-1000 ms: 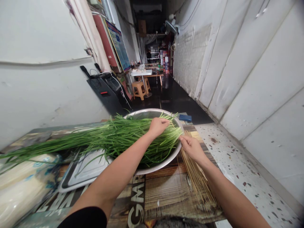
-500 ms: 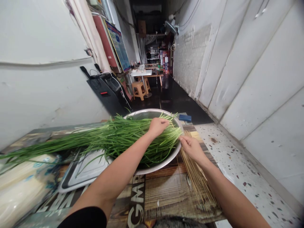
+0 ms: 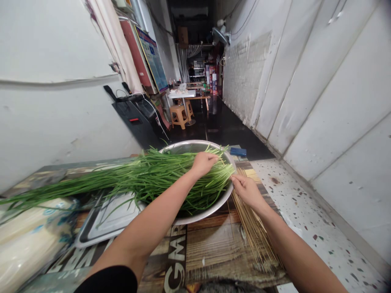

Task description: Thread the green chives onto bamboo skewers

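A heap of long green chives [image 3: 165,175] fills a wide metal bowl [image 3: 210,213]. Their pale ends point right, and the leaves trail over the left rim. My left hand [image 3: 204,163] is closed in a pinch above the pale ends. A thin straw-coloured stick, which looks like a bamboo skewer [image 3: 223,163], slants from its fingertips towards my right hand [image 3: 246,188], partly lost among the stalks. At the right rim, the right thumb and finger are pinched at the line of that stick. Under the right hand lies a bundle of bamboo skewers [image 3: 255,236].
A white tray [image 3: 122,213] sits left of the bowl on the wood-patterned table [image 3: 210,248]. Plastic-wrapped pale packs [image 3: 33,236] lie at the left front. A blue box [image 3: 238,151] is behind the bowl's right side. Stools [image 3: 179,116] stand farther back.
Almost nothing differs; my left hand has shifted very slightly to the right, still pinched. The right hand and the chives look the same.
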A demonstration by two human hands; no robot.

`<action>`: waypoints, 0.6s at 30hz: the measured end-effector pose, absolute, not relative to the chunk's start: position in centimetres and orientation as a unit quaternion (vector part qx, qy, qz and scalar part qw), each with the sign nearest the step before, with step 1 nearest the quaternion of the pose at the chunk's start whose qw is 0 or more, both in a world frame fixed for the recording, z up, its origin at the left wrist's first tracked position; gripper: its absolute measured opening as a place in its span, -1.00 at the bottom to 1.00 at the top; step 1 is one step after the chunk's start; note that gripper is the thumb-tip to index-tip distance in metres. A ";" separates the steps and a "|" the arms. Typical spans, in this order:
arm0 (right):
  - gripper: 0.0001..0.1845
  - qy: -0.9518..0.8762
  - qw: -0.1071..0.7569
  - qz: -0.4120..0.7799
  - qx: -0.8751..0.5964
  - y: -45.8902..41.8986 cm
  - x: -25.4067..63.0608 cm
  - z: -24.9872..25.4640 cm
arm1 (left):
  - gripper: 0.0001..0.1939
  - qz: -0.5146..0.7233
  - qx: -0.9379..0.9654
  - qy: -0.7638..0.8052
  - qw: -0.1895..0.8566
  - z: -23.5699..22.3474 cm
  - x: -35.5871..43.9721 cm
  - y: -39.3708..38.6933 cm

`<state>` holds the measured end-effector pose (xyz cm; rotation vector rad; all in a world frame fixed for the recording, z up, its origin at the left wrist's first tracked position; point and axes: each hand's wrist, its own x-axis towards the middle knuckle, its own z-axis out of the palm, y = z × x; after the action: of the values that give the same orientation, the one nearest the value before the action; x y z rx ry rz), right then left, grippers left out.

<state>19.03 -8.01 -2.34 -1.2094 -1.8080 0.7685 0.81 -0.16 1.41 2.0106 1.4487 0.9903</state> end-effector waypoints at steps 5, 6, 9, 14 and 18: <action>-0.66 -0.714 0.401 0.307 -0.484 -8.1 19.0 -2.2 | -0.80 0.348 0.746 0.520 0.227 1.7 0.9 -0.4; -0.67 -0.713 0.402 0.308 -0.485 -8.1 19.0 -2.2 | -0.81 0.346 0.750 0.517 0.225 1.7 0.9 -0.4; -0.68 -0.708 0.410 0.309 -0.485 -8.0 19.0 -2.2 | -0.81 0.332 0.760 0.513 0.222 1.6 0.9 -0.5; -0.68 -0.705 0.415 0.305 -0.488 -7.8 19.0 -2.5 | -0.80 0.259 0.852 0.392 0.229 1.7 0.5 -0.5; -0.67 -0.711 0.407 0.292 -0.493 -7.8 19.0 -2.5 | -0.69 0.246 0.862 0.414 0.154 2.0 -0.1 0.0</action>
<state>19.05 -7.79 -2.53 -1.2438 -1.7928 0.7364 -0.11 -0.01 1.96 2.4727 1.1883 0.7066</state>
